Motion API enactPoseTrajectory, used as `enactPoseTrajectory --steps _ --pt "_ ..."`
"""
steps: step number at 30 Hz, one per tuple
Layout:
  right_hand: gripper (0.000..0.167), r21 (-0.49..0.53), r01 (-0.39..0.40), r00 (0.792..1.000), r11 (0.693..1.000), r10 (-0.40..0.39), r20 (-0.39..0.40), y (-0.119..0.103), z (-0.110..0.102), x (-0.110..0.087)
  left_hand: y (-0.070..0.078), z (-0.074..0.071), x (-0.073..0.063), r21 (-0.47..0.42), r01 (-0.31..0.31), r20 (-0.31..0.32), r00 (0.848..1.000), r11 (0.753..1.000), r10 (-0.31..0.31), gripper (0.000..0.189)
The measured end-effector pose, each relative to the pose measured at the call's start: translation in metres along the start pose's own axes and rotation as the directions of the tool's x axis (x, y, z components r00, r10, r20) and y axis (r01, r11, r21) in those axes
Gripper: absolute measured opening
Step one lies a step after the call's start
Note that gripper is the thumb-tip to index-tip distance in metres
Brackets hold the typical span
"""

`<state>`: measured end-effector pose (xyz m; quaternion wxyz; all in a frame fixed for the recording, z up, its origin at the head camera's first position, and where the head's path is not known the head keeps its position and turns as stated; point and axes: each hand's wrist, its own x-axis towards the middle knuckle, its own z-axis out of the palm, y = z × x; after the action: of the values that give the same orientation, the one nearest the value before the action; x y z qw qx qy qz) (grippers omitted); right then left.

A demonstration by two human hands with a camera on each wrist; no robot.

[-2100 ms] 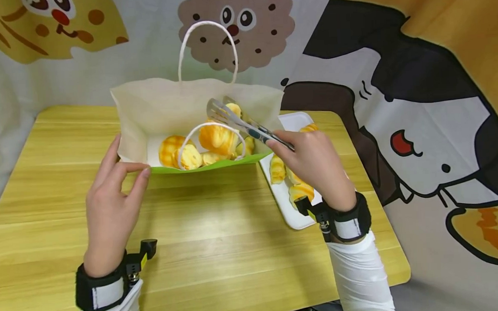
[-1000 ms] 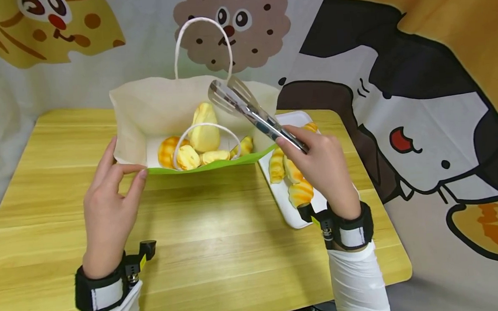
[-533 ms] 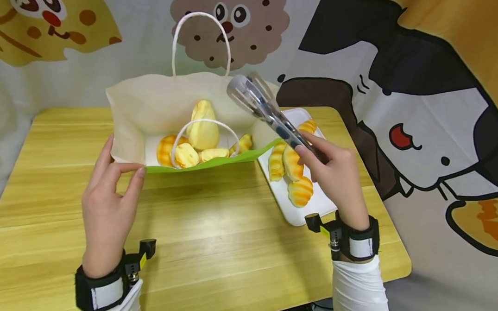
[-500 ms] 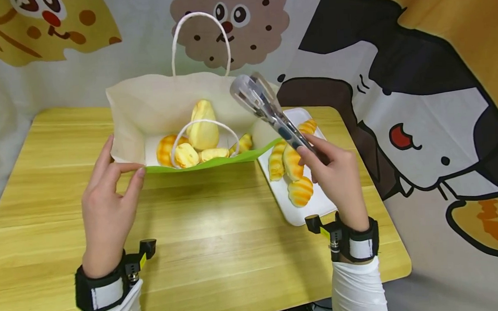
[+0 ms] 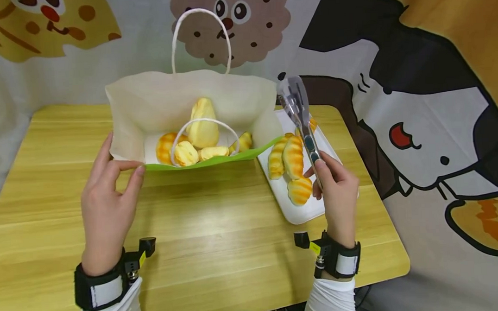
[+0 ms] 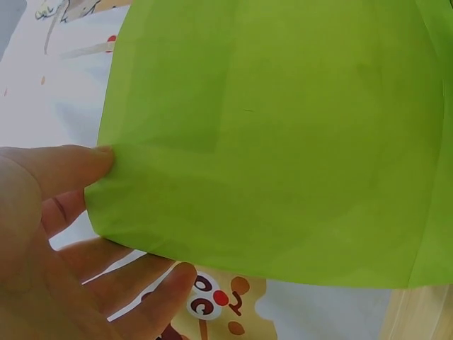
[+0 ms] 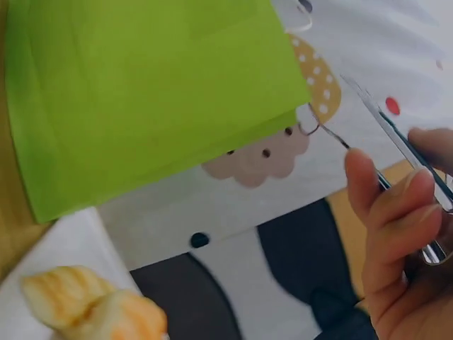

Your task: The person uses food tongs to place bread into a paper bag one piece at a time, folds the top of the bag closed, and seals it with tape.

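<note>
A green paper bag (image 5: 158, 94) with a cream inside and white rope handles stands wide at the top. Several bread pieces lie in it, one long pale piece (image 5: 203, 125) leaning upright. My left hand (image 5: 109, 203) pinches the bag's front left corner; the left wrist view shows thumb and finger on the green side (image 6: 269, 127). My right hand (image 5: 339, 191) holds metal tongs (image 5: 300, 111) above the white tray (image 5: 295, 214), their tips pointing away and nothing between them. In the right wrist view, fingers (image 7: 400, 227) wrap the tongs' arms (image 7: 400, 138), which stand apart.
Several striped bread pieces (image 5: 292, 157) lie on the tray, right of the bag; one at the back is partly behind the tongs. The wooden table (image 5: 219, 231) ends at the right beside a cartoon-printed cloth (image 5: 432, 143), which also hangs behind the bag.
The tongs let go of the long bread piece inside the bag. My right hand then carried them right, over the tray, turning their tips more upright. The left hand stayed on the bag's corner.
</note>
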<state>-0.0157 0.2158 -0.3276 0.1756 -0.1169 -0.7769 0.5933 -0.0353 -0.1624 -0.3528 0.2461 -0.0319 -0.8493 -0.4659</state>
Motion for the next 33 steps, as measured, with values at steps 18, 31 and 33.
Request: enactPoseTrajectory --steps 18,31,33 --pt "0.033 0.058 -0.112 0.978 0.992 0.12 -0.17 0.041 -0.021 -0.009 0.001 0.0 0.004 0.022 -0.001 0.013 1.0 1.0 0.001 0.017" --pt "0.037 0.061 -0.243 0.944 0.968 0.25 -0.214 0.065 -0.039 -0.008 0.004 0.0 0.004 0.026 0.004 0.015 1.0 1.0 -0.004 0.017" --pt "0.038 0.063 -0.261 0.936 0.963 0.269 -0.226 0.069 -0.041 -0.007 0.004 0.0 0.004 0.028 0.01 0.017 1.0 1.0 -0.011 0.017"
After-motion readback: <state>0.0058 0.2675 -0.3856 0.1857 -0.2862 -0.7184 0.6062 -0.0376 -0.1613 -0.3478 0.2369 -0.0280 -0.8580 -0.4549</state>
